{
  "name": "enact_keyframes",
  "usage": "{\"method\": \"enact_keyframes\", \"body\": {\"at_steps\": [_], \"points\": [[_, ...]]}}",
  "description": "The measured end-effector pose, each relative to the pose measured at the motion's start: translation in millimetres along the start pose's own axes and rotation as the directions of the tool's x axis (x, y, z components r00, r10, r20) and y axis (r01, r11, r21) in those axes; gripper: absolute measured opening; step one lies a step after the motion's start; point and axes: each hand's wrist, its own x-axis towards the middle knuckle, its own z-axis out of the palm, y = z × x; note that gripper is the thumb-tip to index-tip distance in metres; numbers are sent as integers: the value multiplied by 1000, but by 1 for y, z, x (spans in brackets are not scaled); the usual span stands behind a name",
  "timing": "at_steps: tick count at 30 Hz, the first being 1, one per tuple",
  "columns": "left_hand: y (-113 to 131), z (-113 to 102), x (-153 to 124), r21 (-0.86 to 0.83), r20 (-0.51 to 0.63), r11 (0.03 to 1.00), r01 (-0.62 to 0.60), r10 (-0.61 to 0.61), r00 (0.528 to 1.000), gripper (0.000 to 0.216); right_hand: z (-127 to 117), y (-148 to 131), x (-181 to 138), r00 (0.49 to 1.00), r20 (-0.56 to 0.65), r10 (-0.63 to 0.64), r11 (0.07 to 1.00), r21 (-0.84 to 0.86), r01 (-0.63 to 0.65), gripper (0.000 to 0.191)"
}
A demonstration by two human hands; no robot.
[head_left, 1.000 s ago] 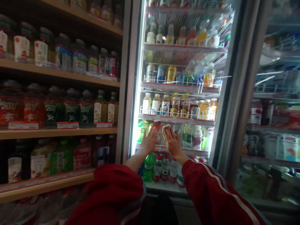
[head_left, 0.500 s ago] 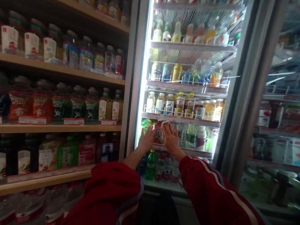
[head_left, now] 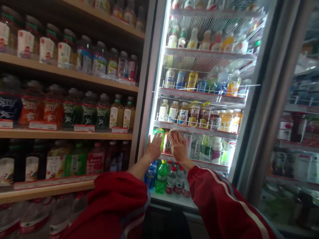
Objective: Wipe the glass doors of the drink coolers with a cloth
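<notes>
My left hand (head_left: 154,146) lies flat with spread fingers against the glass of a lit drinks fridge (head_left: 196,51). Beside it, my right hand (head_left: 179,148) presses a pale cloth (head_left: 171,135) to the same glass. Only the cloth's edge shows, at the left of the fingers; the rest is under the hand. Behind the glass, a green bottle (head_left: 159,133) stands near the left hand, and a clear bottle (head_left: 196,146) marked WAVE is right of the right hand.
Wooden shelves (head_left: 104,135) with rows of bottled drinks stand at the left. Smaller bottles, among them a green one (head_left: 161,177), stand at the fridge bottom. A metal frame (head_left: 264,109) divides this fridge from another glass-fronted one at the right.
My right hand and the cloth have shifted left across the glass, closer to the left hand. The left hand stays flat on the glass. The view has swung slightly left.
</notes>
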Motion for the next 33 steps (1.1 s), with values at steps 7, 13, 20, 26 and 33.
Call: {"method": "enact_keyframes", "body": {"at_steps": [7, 13, 20, 26, 33], "points": [[-10, -2, -1, 6, -65, 1000, 3, -3, 998, 63, 4, -13, -4, 995, 37, -97, 995, 11, 97, 55], [-14, -7, -8, 37, -19, 999, 27, -26, 999, 62, -2, -17, 3, 998, 36, -57, 998, 3, 57, 55], [-26, -12, -10, 49, -34, 998, 46, -44, 998, 62, 5, -33, 0, 987, 85, -134, 991, 33, 132, 55], [-31, -11, -15, 42, -22, 997, 62, -61, 998, 63, 0, -36, 18, 996, 42, -75, 997, 29, 74, 56], [-40, -8, -19, 65, -13, 995, 74, -73, 997, 61, 5, -55, 12, 970, 88, -228, 973, 34, 226, 68]]}}
